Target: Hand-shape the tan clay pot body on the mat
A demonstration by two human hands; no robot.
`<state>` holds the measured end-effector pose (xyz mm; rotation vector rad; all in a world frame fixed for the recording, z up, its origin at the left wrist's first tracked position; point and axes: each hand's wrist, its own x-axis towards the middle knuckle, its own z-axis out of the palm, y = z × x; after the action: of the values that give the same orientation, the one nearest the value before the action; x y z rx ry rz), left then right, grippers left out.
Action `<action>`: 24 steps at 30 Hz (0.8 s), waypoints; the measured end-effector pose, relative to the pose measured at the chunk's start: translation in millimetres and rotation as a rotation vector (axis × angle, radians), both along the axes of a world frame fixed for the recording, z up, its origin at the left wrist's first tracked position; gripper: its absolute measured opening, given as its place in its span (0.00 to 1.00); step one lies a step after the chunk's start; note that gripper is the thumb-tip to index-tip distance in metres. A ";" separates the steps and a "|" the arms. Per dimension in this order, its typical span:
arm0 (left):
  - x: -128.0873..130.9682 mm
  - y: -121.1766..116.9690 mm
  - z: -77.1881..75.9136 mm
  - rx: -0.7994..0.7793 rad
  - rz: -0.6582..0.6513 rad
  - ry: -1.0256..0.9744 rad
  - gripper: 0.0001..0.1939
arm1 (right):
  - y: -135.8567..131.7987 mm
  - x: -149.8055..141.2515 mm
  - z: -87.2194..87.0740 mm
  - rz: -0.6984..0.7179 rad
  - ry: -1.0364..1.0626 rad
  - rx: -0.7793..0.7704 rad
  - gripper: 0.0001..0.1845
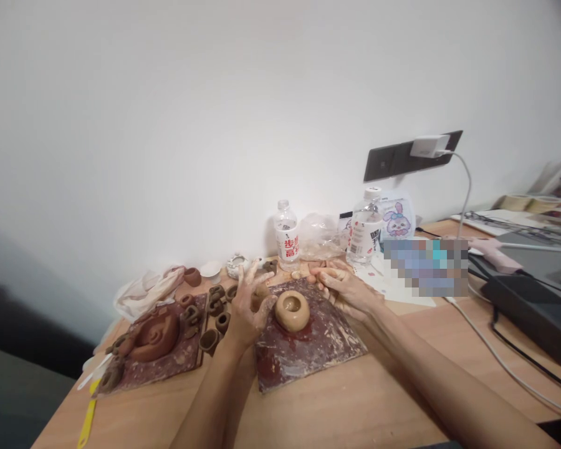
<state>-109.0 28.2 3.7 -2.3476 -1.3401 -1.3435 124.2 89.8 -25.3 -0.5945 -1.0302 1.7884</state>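
Observation:
A squat, pale tan clay vessel (292, 310) with a round opening sits on a clay-stained board (313, 355). My left hand (247, 305) is just left of it, pinching a small lump of brown clay (260, 296) between thumb and fingers. My right hand (341, 291) reaches in from the right, its clay-smeared fingertips near the vessel's far side but apart from it. I cannot tell whether those fingers hold a small tan piece.
A second stained board (168, 368) bears a brown clay spiral (154, 337) and several small clay pieces. Plastic water bottles (287, 236) stand at the back by the wall. Cables, a black device (528, 318) and papers lie on the right of the wooden table (318, 418).

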 end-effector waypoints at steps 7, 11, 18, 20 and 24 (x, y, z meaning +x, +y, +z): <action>-0.4 -0.2 0.5 0.020 0.013 0.025 0.17 | -1.1 3.6 7.2 -0.057 0.044 -0.080 0.18; 1.0 -2.3 1.5 0.041 0.017 0.020 0.16 | -5.8 -0.1 12.5 -0.075 0.003 -0.015 0.18; 1.1 1.5 -7.2 0.192 -0.007 0.127 0.19 | -12.5 -6.5 17.5 -0.100 -0.040 0.019 0.23; 0.8 2.6 -8.6 0.235 -0.017 0.164 0.20 | -11.8 -5.9 16.4 -0.104 -0.044 0.028 0.24; 2.1 1.9 -6.7 0.289 -0.025 0.164 0.22 | -10.4 -3.0 13.0 -0.135 -0.035 0.046 0.21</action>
<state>-106.9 30.1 -3.1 -2.2287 -0.9994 -1.2258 121.2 79.3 -12.4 -0.6537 -1.0277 1.6381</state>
